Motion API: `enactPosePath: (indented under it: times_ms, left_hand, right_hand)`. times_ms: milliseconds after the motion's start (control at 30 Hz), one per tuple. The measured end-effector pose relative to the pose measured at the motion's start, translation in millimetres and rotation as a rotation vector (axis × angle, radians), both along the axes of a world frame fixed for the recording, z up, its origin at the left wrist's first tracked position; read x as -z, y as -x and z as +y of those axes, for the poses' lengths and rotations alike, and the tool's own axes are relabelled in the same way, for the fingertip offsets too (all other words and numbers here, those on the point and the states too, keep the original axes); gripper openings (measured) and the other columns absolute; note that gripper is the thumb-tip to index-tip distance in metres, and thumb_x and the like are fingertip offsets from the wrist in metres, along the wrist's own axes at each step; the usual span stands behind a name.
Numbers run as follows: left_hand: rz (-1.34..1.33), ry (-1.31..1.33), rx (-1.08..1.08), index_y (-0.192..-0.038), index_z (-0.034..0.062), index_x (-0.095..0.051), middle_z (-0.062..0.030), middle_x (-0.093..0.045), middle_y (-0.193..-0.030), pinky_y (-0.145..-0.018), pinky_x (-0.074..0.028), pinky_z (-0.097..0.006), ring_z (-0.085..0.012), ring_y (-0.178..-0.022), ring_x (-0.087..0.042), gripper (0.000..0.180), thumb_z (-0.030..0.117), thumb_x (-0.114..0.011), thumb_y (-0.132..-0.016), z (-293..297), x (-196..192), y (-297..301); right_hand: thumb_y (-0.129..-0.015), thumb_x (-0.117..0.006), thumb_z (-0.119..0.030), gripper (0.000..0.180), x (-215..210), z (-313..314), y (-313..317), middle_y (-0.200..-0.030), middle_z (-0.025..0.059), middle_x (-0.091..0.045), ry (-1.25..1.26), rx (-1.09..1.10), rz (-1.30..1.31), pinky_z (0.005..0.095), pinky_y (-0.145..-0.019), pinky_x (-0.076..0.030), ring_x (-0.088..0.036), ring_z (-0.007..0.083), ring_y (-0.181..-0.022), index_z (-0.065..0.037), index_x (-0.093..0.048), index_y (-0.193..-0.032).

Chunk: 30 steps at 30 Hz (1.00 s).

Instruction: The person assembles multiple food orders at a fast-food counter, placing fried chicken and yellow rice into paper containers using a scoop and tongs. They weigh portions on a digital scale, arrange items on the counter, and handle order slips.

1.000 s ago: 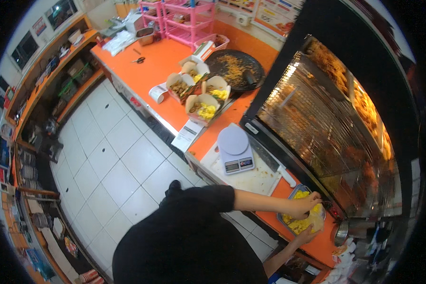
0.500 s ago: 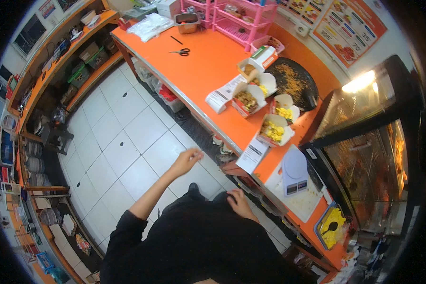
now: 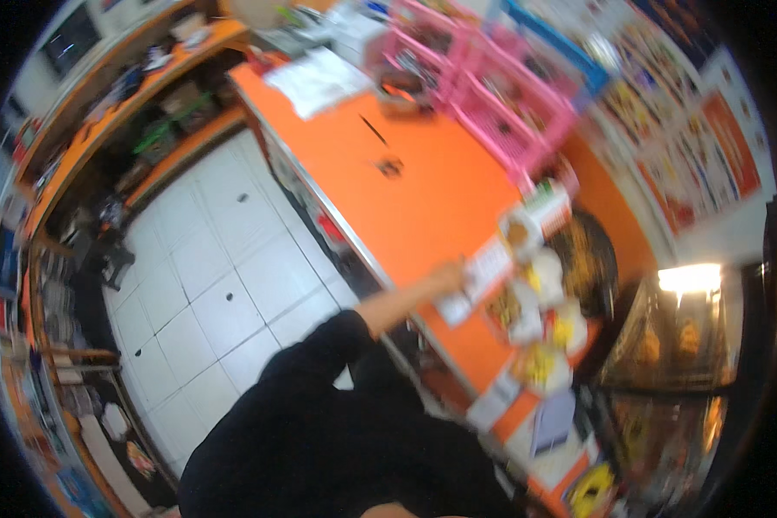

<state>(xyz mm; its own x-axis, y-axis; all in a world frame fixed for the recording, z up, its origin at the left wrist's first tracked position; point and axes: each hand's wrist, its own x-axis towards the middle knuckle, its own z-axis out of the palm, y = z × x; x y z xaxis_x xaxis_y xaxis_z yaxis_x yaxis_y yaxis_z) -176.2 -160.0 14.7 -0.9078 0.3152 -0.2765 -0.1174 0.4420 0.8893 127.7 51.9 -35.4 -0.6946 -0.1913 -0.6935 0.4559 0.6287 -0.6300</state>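
My left hand point(image 3: 447, 281) reaches over the orange counter point(image 3: 423, 224) to a long white paper slip point(image 3: 489, 266). Its fingers are at the slip's edge but smeared by motion, so whether they grip it is unclear. Beside the slip stands an open takeaway box point(image 3: 511, 312) of brownish food. Next to it are another open box point(image 3: 540, 278), a box with yellow food point(image 3: 565, 328) and a nearer box point(image 3: 544, 367), also with yellow pieces. A second paper slip point(image 3: 495, 397) lies at the counter's near edge. My right hand is out of sight.
A round black pan point(image 3: 609, 250) of brown food sits behind the boxes, near a lit glass display case point(image 3: 665, 345). Farther along are pink racks point(image 3: 509, 112), scissors point(image 3: 390, 166) and white plastic bags point(image 3: 319, 82). A scale point(image 3: 552, 423) stands at the near right.
My left hand has moved from above the floor to the paper slip on the counter. My right hand has left the view. The whole view has shifted, and the picture is blurred.
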Motion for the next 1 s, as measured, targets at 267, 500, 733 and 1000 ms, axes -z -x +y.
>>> enactPosePath:
  times_ms: [267,500,733,1000]
  left_hand:
    - [0.062,0.089,0.287,-0.129,0.0158,-0.055,-0.019,-0.068,-0.105,-0.078,-0.053,-0.045,-0.0344,-0.091,-0.066,0.067,0.009,-0.072,-0.065,26.1,-10.5,71.6]
    - [0.033,-0.216,0.446,-0.104,0.0121,-0.073,-0.0123,-0.071,-0.096,-0.075,-0.055,-0.041,-0.026,-0.088,-0.067,0.04,0.01,-0.076,-0.064,-25.6,-67.3,152.5]
    - [0.21,-0.42,0.384,-0.112,0.013,-0.066,-0.0057,-0.065,-0.111,-0.09,-0.049,-0.037,-0.0195,-0.105,-0.06,0.031,0.02,-0.073,-0.082,-209.5,-167.0,176.5]
    - [-0.101,-0.356,0.224,-0.113,0.0074,-0.06,-0.0017,-0.058,-0.116,-0.085,-0.051,-0.029,-0.0124,-0.105,-0.059,0.029,0.001,-0.068,-0.086,-385.7,-134.5,177.8]
  right_hand:
    - [-0.099,-0.057,-0.031,0.038,-45.4,-105.4,168.1,-0.123,0.0172,-0.06,0.134,-0.088,0.012,0.0381,-0.103,-0.04,-0.056,0.0284,-0.115,-0.005,-0.057,-0.126]
    - [-0.099,-0.057,-0.032,0.039,-87.4,-140.8,173.2,-0.124,0.0171,-0.06,0.348,-0.035,0.079,0.0379,-0.103,-0.04,-0.056,0.0275,-0.115,-0.005,-0.057,-0.128]
    - [-0.099,-0.057,-0.028,0.033,-146.9,-224.5,247.7,-0.113,0.0098,-0.063,0.29,0.139,0.07,0.0332,-0.095,-0.045,-0.058,0.019,-0.106,-0.003,-0.059,-0.121]
    - [-0.099,-0.057,-0.026,0.032,-138.3,-310.4,382.8,-0.111,0.008,-0.066,0.355,0.663,0.383,0.03,-0.087,-0.049,-0.06,0.0125,-0.103,0.001,-0.061,-0.117]
